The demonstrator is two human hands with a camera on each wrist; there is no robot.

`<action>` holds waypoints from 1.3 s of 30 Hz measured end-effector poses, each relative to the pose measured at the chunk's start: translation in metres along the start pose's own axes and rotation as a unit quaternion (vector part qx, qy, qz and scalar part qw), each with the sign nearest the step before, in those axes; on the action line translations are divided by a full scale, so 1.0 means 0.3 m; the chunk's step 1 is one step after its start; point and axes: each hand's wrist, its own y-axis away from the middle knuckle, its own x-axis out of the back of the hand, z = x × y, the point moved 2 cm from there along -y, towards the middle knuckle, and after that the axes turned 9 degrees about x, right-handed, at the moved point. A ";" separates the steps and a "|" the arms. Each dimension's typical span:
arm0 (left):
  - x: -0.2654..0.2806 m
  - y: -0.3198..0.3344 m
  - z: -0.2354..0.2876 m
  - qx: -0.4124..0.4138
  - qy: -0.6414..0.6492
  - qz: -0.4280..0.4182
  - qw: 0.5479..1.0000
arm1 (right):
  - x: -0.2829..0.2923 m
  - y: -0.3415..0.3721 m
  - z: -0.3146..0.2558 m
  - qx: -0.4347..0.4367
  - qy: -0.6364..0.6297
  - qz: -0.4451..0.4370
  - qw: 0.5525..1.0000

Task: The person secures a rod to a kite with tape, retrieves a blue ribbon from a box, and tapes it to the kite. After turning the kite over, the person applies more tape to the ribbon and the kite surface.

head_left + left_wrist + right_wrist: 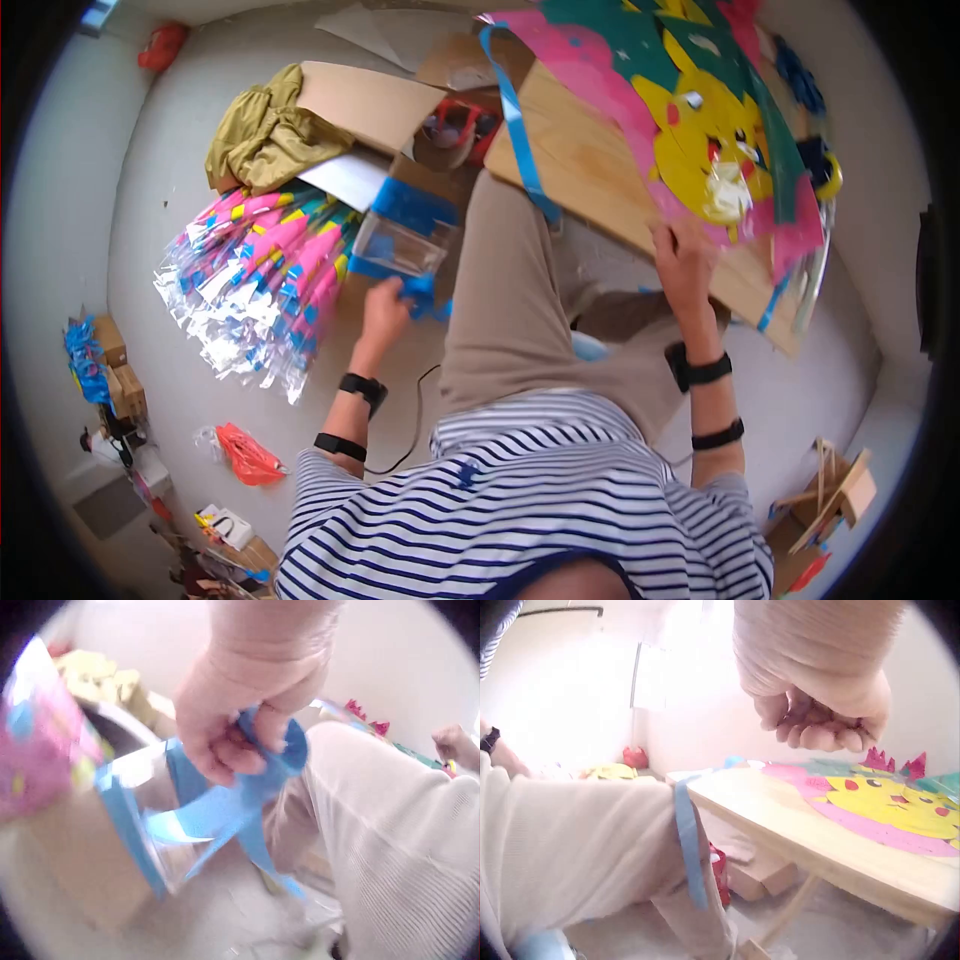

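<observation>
My left hand [384, 312] grips a curled bunch of blue strip [281, 754], fingers and thumb bent round it, loose ends dangling below. Beside it stands a cardboard box [350, 300] topped with a clear piece edged in blue [405, 245]. Over the near edge of the low wooden table [575, 150] is my right hand [685, 265], its fingers curled in toward the palm with nothing visible in them. On that table lies a pink and green plastic sheet with a yellow cartoon character [700, 140]. Another blue strip [688, 840] hangs off the table edge near my knee.
A heap of shiny fringed plastic pieces [260, 270] spreads to the left, under an olive cloth [265, 130]. Open cardboard flaps [370, 100] and a red item [465, 125] lie beyond my knee. A red bag [247, 455] is on the floor at left.
</observation>
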 end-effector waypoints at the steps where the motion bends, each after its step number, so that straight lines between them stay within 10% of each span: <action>1: 0.060 -0.020 0.077 0.135 0.153 -0.074 0.976 | 0.007 -0.014 -0.023 -0.018 -0.041 0.001 0.999; 7: 0.266 0.003 0.801 -0.034 0.450 -0.305 0.839 | 0.123 -0.098 -0.396 0.160 -0.417 -0.006 0.895; 12: 0.260 0.005 1.147 -0.196 0.417 -0.281 0.842 | 0.178 0.034 -0.357 -0.078 -0.612 -0.029 0.786; 21: 0.105 -0.111 1.228 -0.106 0.577 -0.250 0.770 | 0.295 0.177 -0.178 -0.282 -0.626 -0.045 0.726; 31: 0.028 -0.434 1.329 -0.060 0.571 -0.189 0.797 | 0.297 0.230 0.082 -0.302 -0.611 0.030 0.731; 39: -0.047 -0.616 1.352 0.059 0.624 -0.178 0.758 | 0.296 0.334 0.245 -0.248 -0.483 0.071 0.837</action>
